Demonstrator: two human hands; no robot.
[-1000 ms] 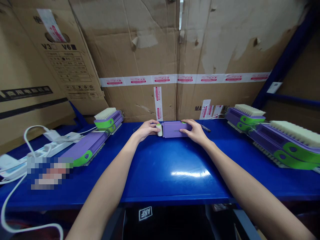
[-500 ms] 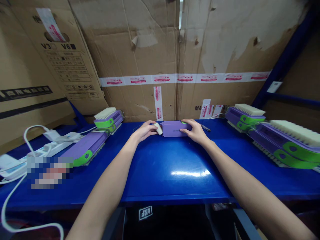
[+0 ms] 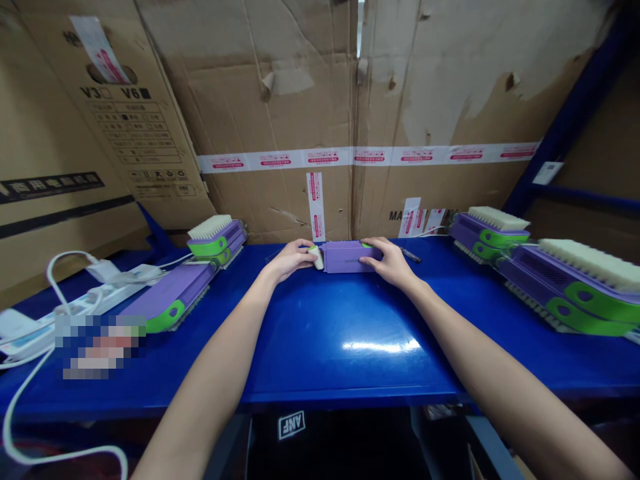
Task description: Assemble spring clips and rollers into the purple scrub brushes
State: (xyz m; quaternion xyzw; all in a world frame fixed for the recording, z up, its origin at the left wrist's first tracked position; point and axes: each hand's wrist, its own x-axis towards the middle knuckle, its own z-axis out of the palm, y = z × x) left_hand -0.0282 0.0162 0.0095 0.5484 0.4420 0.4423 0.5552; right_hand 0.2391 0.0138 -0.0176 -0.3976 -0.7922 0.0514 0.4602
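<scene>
A small purple block-shaped part (image 3: pixel 345 257) lies at the far middle of the blue table (image 3: pixel 350 333). My right hand (image 3: pixel 393 263) grips its right end, fingers curled over the top. My left hand (image 3: pixel 290 260) pinches a small whitish-green piece (image 3: pixel 316 257) against the block's left end. Both arms reach straight out from the near edge.
Purple and green brushes with white bristles lie at the left (image 3: pixel 190 280) and in a row at the right (image 3: pixel 550 280). A white power strip with cables (image 3: pixel 95 293) sits far left. A pen (image 3: pixel 411 255) lies behind my right hand. Taped cardboard boxes (image 3: pixel 350 120) wall the back.
The small whitish piece in my left hand has turned and moved closer against the purple block's left end. Both hands stay in place.
</scene>
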